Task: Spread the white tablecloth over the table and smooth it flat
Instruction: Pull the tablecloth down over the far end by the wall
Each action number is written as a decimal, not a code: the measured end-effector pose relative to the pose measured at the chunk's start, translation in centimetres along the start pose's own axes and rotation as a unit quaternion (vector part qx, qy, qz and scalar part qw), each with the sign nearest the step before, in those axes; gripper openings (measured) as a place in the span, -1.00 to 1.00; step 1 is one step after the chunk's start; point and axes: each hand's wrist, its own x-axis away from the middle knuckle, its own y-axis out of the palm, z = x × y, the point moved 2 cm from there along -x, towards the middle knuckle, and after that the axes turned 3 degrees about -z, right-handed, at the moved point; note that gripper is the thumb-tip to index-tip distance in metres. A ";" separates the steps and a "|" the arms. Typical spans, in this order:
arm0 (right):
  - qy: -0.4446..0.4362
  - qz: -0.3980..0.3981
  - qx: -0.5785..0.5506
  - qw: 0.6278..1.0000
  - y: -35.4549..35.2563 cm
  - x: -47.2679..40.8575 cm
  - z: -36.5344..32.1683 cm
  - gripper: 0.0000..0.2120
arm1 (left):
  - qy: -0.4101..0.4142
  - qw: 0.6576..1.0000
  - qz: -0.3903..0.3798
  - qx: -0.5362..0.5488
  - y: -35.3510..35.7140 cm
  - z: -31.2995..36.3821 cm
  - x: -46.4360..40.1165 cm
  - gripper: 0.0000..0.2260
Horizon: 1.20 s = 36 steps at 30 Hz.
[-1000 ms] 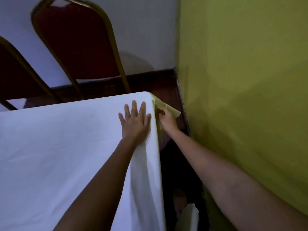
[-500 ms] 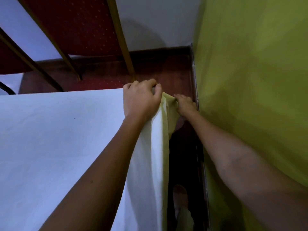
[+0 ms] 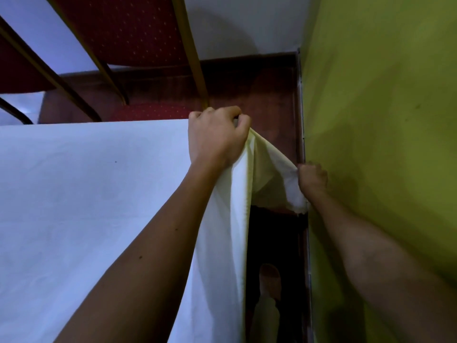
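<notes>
The white tablecloth point(image 3: 86, 194) covers the table top and hangs down over its right side. At the far right corner of the table my left hand point(image 3: 215, 137) is closed around a bunch of the cloth. Lower and further right, close to the green wall, my right hand point(image 3: 312, 179) grips the cloth's loose corner flap and holds it out away from the table. The table itself is hidden under the cloth.
A green wall point(image 3: 383, 144) stands close on the right, leaving a narrow gap beside the table. Red padded chairs with gold frames point(image 3: 128, 33) stand behind the far edge. Dark red floor point(image 3: 259, 90) shows beyond. A foot point(image 3: 270, 280) is in the gap below.
My left hand went from lying flat on the cloth to gripping it at the corner. My right hand pulled the corner flap down and out toward the wall.
</notes>
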 end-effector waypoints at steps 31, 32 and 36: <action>-0.152 0.098 -0.106 0.978 -3.5 36.3 -10.6 -0.39 | -0.026 0.989 -0.137 -0.038 -5.5 -8.7 36.2 -0.44; -0.155 0.090 -0.080 0.981 -2.7 37.7 -10.1 -0.39 | -0.019 0.989 -0.146 -0.035 -5.6 -9.0 37.7 -0.42; -0.159 0.062 -0.011 0.985 -0.2 43.4 -8.7 -0.42 | -0.018 0.987 -0.157 -0.040 -6.8 -10.6 43.9 -0.38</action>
